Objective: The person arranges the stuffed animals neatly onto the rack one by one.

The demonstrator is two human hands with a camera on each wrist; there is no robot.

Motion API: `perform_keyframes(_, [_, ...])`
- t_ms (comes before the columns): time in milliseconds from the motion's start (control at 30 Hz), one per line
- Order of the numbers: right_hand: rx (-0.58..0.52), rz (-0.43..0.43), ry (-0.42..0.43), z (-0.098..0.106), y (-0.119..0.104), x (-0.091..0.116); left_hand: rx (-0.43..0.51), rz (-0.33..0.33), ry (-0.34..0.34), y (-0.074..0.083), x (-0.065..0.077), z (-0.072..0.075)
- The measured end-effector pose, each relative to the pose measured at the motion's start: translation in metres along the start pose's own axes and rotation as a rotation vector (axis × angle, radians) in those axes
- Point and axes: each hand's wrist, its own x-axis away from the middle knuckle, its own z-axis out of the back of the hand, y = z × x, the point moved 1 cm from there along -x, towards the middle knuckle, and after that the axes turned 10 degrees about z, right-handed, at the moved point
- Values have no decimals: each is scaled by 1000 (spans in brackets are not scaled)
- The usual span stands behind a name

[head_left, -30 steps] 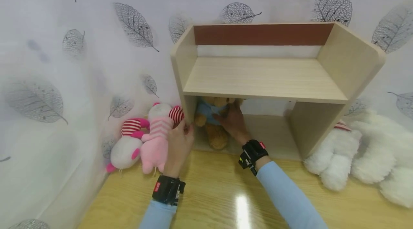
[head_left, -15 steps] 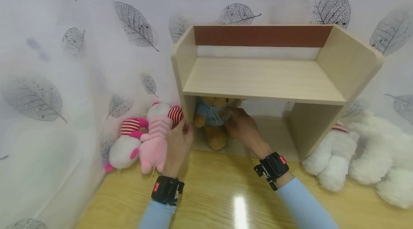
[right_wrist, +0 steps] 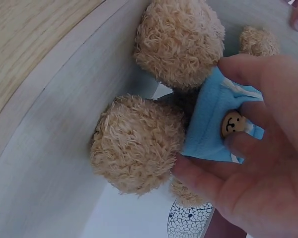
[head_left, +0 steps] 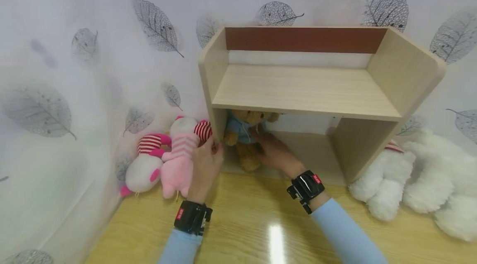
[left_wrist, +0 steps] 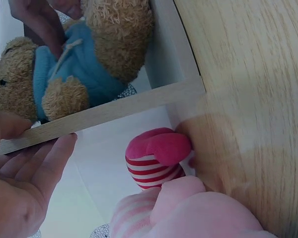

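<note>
A brown teddy bear (head_left: pixel 249 157) in a blue hoodie (right_wrist: pixel 208 124) sits in the lower compartment of a wooden shelf (head_left: pixel 305 90), against its left side. The top of its head is hidden under the upper board in the head view. My right hand (head_left: pixel 277 152) holds the bear by its front, fingers bent on the hoodie around a small bear-face patch (right_wrist: pixel 232 124). My left hand (head_left: pixel 205 164) grips the front edge of the shelf's left side panel (left_wrist: pixel 104 113), thumb inside and fingers outside.
Left of the shelf lie a pink plush toy (head_left: pixel 179 169) and a white plush toy with pink ears and striped parts (head_left: pixel 143 173). White fluffy plush toys (head_left: pixel 432 173) lie to the right. The shelf stands on a wooden table (head_left: pixel 238 222) before a leaf-patterned wall covering (head_left: pixel 112 69).
My right hand drew back to the right from the bear's chest, then moved in again lower on its front. The left hand keeps its grip on the panel.
</note>
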Motion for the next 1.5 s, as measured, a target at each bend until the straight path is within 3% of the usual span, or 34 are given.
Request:
perform_keyframes(233, [15,-47,-68,-5,5,-7,-21,22,-19,0,0,1])
perform_keyframes(400, [15,20,-33,-2,-1,1,-27,12,-1,0,0,1])
perform_keyframes(533, [66,145,37,3,0,16,-43,11,-5,1,0,1])
perform_keyframes(633, [118,228,52,8,1,35,-44,25,-14,3,1,1])
perform_keyframes(867, [29,182,-43,18,-1,92,-37,29,-7,3,0,0])
perform_keyframes(1067, [74,205,52,22,7,134,-43,15,5,3,1,0])
perform_keyframes(1300, [42,54,33,27,17,178,-57,16,-9,4,2,-2])
perform_keyframes(1500, [54,33,63,28,25,204,-30,13,-30,2,2,0])
